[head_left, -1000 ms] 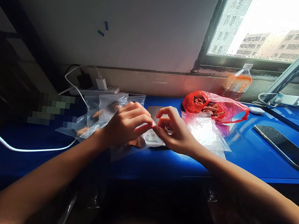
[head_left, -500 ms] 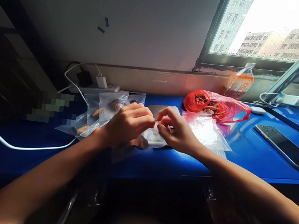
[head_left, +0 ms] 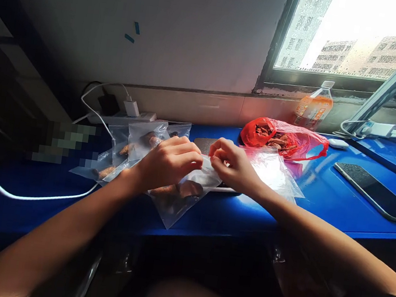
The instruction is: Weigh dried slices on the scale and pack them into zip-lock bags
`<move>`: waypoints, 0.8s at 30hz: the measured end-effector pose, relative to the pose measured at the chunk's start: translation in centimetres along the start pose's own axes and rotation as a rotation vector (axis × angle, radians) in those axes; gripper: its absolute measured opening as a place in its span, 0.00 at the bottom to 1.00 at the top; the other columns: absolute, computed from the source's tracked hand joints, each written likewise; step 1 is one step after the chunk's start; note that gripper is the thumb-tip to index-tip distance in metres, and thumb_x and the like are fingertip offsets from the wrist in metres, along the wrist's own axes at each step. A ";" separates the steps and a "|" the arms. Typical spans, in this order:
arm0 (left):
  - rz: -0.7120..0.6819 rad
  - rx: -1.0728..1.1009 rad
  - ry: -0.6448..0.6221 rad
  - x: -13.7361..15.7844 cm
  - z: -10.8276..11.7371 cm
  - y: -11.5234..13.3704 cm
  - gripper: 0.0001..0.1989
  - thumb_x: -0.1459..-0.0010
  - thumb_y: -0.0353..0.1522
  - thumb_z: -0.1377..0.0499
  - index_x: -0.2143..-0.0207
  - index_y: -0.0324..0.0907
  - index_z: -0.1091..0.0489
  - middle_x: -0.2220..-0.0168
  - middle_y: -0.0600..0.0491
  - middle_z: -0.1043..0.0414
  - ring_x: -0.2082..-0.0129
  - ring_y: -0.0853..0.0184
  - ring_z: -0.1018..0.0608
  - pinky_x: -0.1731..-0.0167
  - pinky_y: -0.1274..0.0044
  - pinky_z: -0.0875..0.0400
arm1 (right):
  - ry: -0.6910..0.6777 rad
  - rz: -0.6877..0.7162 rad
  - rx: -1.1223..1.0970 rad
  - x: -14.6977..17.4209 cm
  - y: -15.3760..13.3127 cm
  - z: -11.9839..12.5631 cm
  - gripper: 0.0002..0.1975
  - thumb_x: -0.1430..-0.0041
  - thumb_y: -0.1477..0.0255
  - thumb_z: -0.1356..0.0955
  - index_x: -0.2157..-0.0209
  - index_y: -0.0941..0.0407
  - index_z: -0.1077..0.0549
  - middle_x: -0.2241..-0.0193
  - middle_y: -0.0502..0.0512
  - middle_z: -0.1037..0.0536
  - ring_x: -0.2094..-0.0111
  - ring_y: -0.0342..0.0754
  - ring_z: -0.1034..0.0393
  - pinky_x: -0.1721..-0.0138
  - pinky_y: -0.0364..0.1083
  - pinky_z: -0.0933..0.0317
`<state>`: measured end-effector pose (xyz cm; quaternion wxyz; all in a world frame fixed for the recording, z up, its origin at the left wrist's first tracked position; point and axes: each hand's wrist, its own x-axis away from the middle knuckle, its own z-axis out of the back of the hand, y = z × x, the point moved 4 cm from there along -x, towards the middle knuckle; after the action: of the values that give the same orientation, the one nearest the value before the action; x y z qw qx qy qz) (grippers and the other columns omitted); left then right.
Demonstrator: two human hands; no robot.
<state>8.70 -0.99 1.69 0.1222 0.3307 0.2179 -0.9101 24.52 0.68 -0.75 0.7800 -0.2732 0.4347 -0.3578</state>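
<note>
A clear zip bag (head_left: 173, 211) with brown chunks in its lower part hangs tilted over the front of the blue table. My left hand (head_left: 170, 159) is closed on its upper edge, the fingers curled over the plastic. Opposite it, my right hand (head_left: 234, 168) pinches the same edge between thumb and forefinger. Behind and partly under my hands lies a flat grey and white device (head_left: 203, 144), mostly covered. Filled zip bags (head_left: 144, 136) with brown pieces lie to the left of my left hand. Flat clear bags (head_left: 271, 170) are stacked to the right of my right hand.
A red plastic bag (head_left: 315, 142) with brown pieces lies at the back of the blue table (head_left: 322, 204). Behind it stands a drink bottle (head_left: 314, 108). A phone (head_left: 378, 192) lies at the right. White cables (head_left: 31, 197) and a charger (head_left: 131, 108) are at the left.
The held zip bag has tipped, its lower corner now showing further down and nearer me. My right hand has closed up to its edge. The view has shifted slightly.
</note>
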 end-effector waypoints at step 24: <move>0.479 0.193 -0.123 2.4 1.0 -5.3 0.05 0.41 0.32 0.42 0.65 0.42 0.26 0.68 0.52 0.24 0.64 0.64 0.26 0.64 0.72 0.29 | -0.117 0.065 -0.120 0.0 -1.3 0.4 0.14 0.41 0.62 0.33 0.73 0.56 0.35 0.77 0.47 0.36 0.74 0.40 0.43 0.73 0.42 0.48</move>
<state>4.41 3.01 2.53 0.3149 0.3270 0.0380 -0.8902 24.51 -0.05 0.37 0.7974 -0.3258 0.4176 -0.2890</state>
